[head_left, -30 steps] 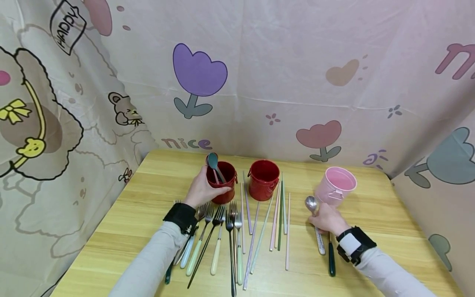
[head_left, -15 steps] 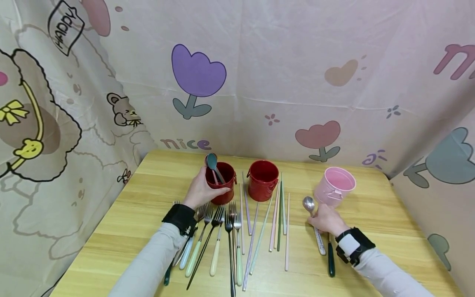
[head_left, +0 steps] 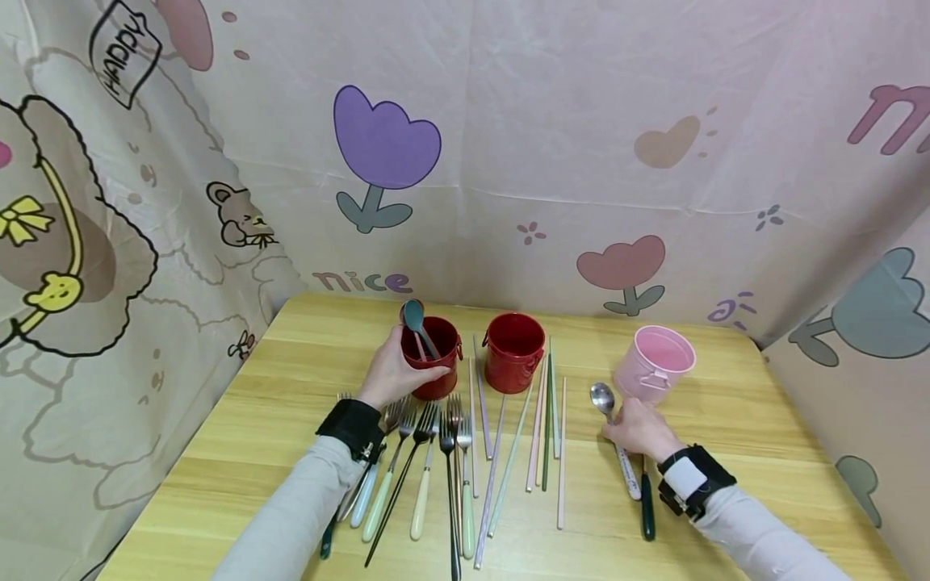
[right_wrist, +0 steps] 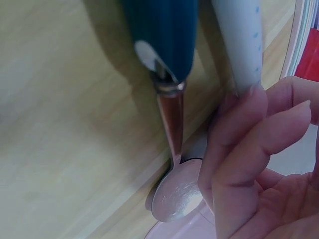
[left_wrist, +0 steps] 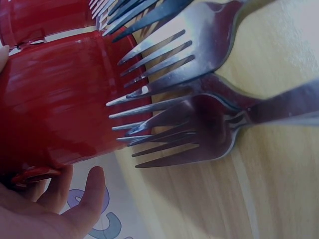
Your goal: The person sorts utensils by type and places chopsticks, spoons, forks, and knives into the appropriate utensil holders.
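Note:
My left hand (head_left: 395, 371) holds the left red bucket (head_left: 440, 381), the thumb along its near side. Inside it lean a teal spoon (head_left: 414, 315) and at least one pinkish spoon. The left wrist view shows fingers along the bucket wall (left_wrist: 60, 104), beside several forks (left_wrist: 199, 45). At the right, my right hand (head_left: 641, 429) pinches a spoon (head_left: 603, 397) with a white, dotted handle (right_wrist: 244, 45) low over the table. Beside that hand lies a second spoon with a dark green handle (head_left: 647, 512); its bowl (right_wrist: 177, 194) shows in the right wrist view.
Another red bucket (head_left: 514, 355) stands in the middle. A pink bucket (head_left: 643, 379) stands just behind my right hand. Several forks (head_left: 423, 484) lie in front of the left bucket, and several chopsticks (head_left: 500, 476) lie in the centre. A printed cloth (head_left: 508, 121) hangs behind the table (head_left: 247, 436).
The white-handled spoon has turned slightly, its bowl swinging left. My left hand stays on the red bucket, and the head view has shifted a little.

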### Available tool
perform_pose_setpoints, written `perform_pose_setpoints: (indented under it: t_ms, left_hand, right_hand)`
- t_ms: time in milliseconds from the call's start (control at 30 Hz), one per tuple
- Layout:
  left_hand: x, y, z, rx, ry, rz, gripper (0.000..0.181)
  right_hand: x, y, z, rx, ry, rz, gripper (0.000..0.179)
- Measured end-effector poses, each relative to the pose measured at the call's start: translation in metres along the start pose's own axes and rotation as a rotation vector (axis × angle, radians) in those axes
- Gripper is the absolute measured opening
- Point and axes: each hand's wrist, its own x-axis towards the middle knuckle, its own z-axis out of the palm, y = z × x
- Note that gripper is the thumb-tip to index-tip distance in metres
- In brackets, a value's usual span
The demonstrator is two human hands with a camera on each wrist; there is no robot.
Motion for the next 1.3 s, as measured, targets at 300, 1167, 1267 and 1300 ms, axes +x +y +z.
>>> perform_pose_setpoints:
  t_ms: [300, 1167, 1267, 1300]
  left_hand:
    - [-0.001, 0.000, 0.000, -0.008, -0.002, 0.000, 0.091]
    - [-0.002, 0.003, -0.001, 0.009, 0.002, -0.006, 0.091]
    - [-0.001, 0.002, 0.000, 0.010, 0.003, -0.008, 0.090]
    - [-0.001, 0.003, 0.000, 0.012, 0.003, -0.006, 0.090]
  right_hand:
    - [-0.003, -0.003, 0.000, 0.011, -0.023, -0.027, 0.035]
    - [-0.006, -0.024, -0.022, 0.188, 0.034, -0.293, 0.008]
    - [-0.004, -0.033, -0.027, 0.173, 0.082, -0.311, 0.008]
    - [-0.004, -0.037, -0.028, 0.166, 0.094, -0.319, 0.008]
